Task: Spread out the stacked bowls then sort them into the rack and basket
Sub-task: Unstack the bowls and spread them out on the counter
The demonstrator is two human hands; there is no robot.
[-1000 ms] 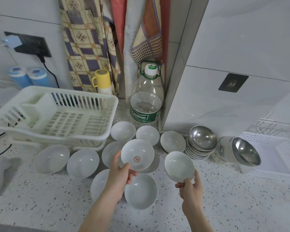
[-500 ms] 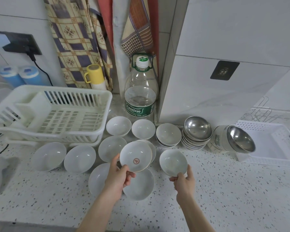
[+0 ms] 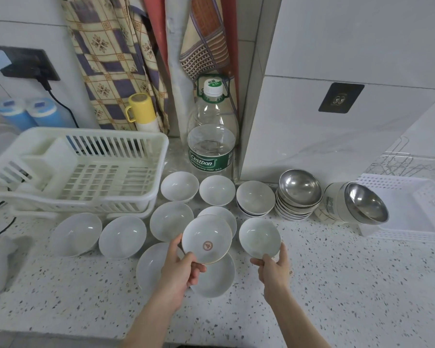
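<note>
A person's two bare forearms reach forward from the bottom edge over a speckled counter [image 3: 349, 285]. The left hand [image 3: 180, 266] is raised, with the thumb up the left side and the fingers curled under the near rim of a small white dish with a red mark [image 3: 206, 239], pinching it so that its inside tilts toward the camera. The right hand [image 3: 274, 268] pinches the near rim of a small white bowl [image 3: 259, 237] between thumb and fingertips, holding it at the dish's 3 o'clock; whether the bowl touches the counter cannot be told.

Around them, white bowls [image 3: 122, 237] lie spread in rows, open sides up, from 9 o'clock round to 12 o'clock of the dish, with two more below the left hand. At 1 o'clock sits a short stack of white bowls [image 3: 255, 200], then a stack of steel bowls [image 3: 299, 194], then another steel stack tipped on its side [image 3: 359, 204] against a white basket [image 3: 412, 209] at the far right. A white plastic rack [image 3: 86, 169] stands at 10 o'clock. A large water bottle [image 3: 211, 136] stands at 12 o'clock by the wall.
</note>
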